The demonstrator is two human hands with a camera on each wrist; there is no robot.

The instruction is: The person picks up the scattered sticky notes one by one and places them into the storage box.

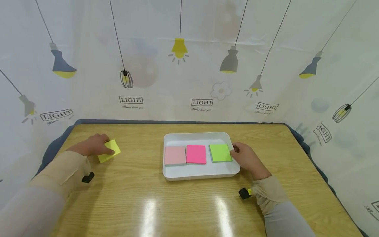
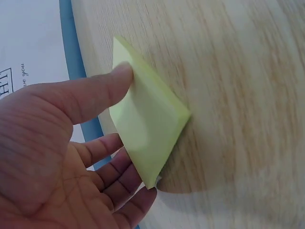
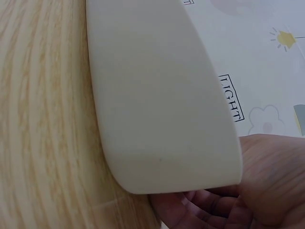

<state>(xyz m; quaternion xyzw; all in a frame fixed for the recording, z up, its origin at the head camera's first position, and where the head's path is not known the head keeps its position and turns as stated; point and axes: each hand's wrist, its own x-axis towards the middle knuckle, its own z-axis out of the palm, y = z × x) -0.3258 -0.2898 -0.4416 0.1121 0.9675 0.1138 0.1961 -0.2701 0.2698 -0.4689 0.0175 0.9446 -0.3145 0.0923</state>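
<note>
A yellow sticky-note pad is pinched in my left hand at the table's left side. In the left wrist view the thumb lies on the pad's upper face, with fingers along its far edge and underside. My right hand grips the right end of a white tray, its thumb at the rim; the right wrist view has fingers curled by that end, partly hidden by the tray wall. Inside the tray lie a pale pink pad, a hot pink pad and a green pad.
The wooden table has a dark blue edge at the back. Behind and around it hangs a white curtain printed with lamps. A black wrist-worn device sits by the right wrist, another by the left.
</note>
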